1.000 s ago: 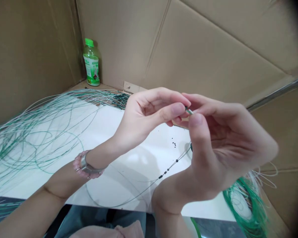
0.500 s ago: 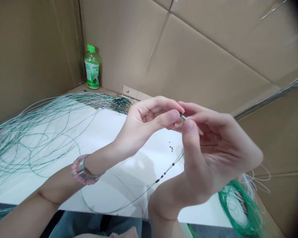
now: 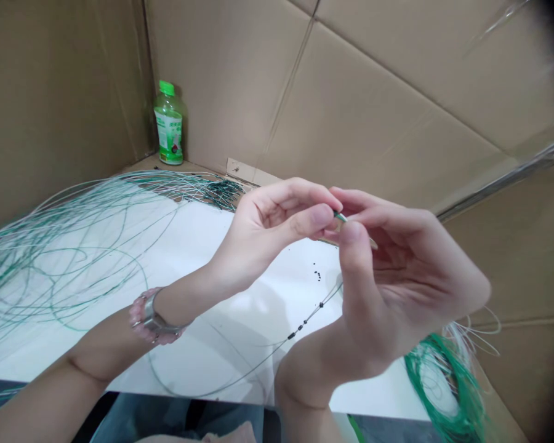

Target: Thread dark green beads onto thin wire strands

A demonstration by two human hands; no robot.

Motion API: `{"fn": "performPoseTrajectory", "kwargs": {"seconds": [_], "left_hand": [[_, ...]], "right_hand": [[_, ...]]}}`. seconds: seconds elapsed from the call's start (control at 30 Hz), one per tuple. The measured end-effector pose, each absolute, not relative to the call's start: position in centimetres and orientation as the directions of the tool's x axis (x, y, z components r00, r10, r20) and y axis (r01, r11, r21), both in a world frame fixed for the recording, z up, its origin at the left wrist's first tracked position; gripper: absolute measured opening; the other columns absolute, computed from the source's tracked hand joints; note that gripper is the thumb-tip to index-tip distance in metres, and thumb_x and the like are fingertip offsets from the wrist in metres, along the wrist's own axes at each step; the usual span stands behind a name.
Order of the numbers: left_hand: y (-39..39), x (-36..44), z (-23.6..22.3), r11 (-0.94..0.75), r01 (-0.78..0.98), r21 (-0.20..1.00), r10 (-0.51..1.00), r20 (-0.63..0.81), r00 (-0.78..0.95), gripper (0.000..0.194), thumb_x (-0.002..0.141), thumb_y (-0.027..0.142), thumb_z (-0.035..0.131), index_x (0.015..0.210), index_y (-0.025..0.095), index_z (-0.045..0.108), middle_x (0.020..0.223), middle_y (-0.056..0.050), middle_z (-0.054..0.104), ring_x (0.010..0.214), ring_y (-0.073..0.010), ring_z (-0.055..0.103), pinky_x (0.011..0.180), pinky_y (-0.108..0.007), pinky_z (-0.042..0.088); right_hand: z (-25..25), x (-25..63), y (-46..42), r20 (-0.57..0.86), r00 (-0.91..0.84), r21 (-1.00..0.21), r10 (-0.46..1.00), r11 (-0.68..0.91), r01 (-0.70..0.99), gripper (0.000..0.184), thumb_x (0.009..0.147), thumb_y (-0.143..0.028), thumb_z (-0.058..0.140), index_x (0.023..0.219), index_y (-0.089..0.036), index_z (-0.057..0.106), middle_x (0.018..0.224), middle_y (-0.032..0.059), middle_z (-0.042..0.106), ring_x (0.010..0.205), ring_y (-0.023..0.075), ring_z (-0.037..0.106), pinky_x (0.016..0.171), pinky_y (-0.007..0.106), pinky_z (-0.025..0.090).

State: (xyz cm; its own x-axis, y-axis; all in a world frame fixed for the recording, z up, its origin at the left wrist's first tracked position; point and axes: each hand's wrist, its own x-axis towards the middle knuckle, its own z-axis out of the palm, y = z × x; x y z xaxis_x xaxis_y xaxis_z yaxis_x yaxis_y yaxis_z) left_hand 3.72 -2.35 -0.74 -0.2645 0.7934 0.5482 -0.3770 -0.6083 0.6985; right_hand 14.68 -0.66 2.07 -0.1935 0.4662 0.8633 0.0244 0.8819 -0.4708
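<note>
My left hand pinches one end of a short green and white strand between thumb and fingertips. My right hand grips the same strand beside it, so the two hands almost touch, raised above the white table. A thin pale tip pokes out behind my right thumb; I cannot tell whether it belongs to the strand. Below hangs a thin green line that runs up behind my right hand, with several small black beads threaded on it.
Long green and white strands spread over the left of the white tabletop. A green bottle stands in the corner by the cardboard wall. Loose black beads lie mid-table. A green coil is at the right edge.
Almost nothing differs. Both hands keep their pinch at the same spot, and the view has shifted very slightly.
</note>
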Motion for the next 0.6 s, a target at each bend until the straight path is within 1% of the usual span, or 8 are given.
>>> {"fn": "performPoseTrajectory", "kwargs": {"seconds": [0.1, 0.33, 0.47, 0.6], "left_hand": [[-2.32, 3.67, -0.79, -0.609, -0.379, 0.697, 0.793, 0.551, -0.260, 0.009, 0.079, 0.033, 0.069, 0.078, 0.024, 0.068, 0.080, 0.004, 0.070, 0.077, -0.0122, 0.068, 0.068, -0.021, 0.058], [-2.19, 3.63, -0.80, -0.634, -0.385, 0.671, 0.772, 0.581, -0.257, 0.004, 0.079, 0.028, 0.069, 0.079, 0.024, 0.069, 0.080, 0.004, 0.069, 0.072, -0.0087, 0.067, 0.066, -0.017, 0.058], [-2.23, 3.69, -0.76, -0.634, -0.438, 0.637, 0.764, 0.604, -0.226, 0.004, 0.082, 0.022, 0.066, 0.082, 0.023, 0.070, 0.078, 0.004, 0.067, 0.067, -0.0055, 0.064, 0.066, -0.015, 0.057], [-2.27, 3.71, -0.82, -0.652, -0.419, 0.632, 0.750, 0.618, -0.235, 0.006, 0.082, 0.019, 0.065, 0.082, 0.022, 0.070, 0.077, 0.004, 0.067, 0.073, -0.0059, 0.066, 0.068, -0.013, 0.056]], "right_hand": [[2.02, 14.62, -0.65, 0.859, -0.138, -0.498, 0.494, 0.867, 0.002, 0.015, 0.074, -0.002, 0.060, 0.075, -0.016, 0.065, 0.086, 0.0029, 0.072, 0.075, 0.0184, 0.070, 0.057, 0.028, 0.062], [1.95, 14.52, -0.46, 0.858, -0.142, -0.498, 0.493, 0.867, -0.003, 0.017, 0.072, 0.000, 0.062, 0.075, -0.017, 0.065, 0.087, 0.0007, 0.073, 0.076, 0.0165, 0.070, 0.060, 0.028, 0.063], [1.90, 14.57, -0.34, 0.863, -0.144, -0.492, 0.484, 0.870, -0.023, 0.017, 0.071, 0.000, 0.062, 0.076, -0.016, 0.065, 0.087, 0.0024, 0.072, 0.076, 0.0171, 0.070, 0.060, 0.028, 0.063], [1.83, 14.63, -0.41, 0.866, -0.150, -0.481, 0.477, 0.877, 0.009, 0.017, 0.072, -0.001, 0.063, 0.078, -0.017, 0.066, 0.088, 0.0017, 0.072, 0.077, 0.0168, 0.070, 0.064, 0.029, 0.064]]}}
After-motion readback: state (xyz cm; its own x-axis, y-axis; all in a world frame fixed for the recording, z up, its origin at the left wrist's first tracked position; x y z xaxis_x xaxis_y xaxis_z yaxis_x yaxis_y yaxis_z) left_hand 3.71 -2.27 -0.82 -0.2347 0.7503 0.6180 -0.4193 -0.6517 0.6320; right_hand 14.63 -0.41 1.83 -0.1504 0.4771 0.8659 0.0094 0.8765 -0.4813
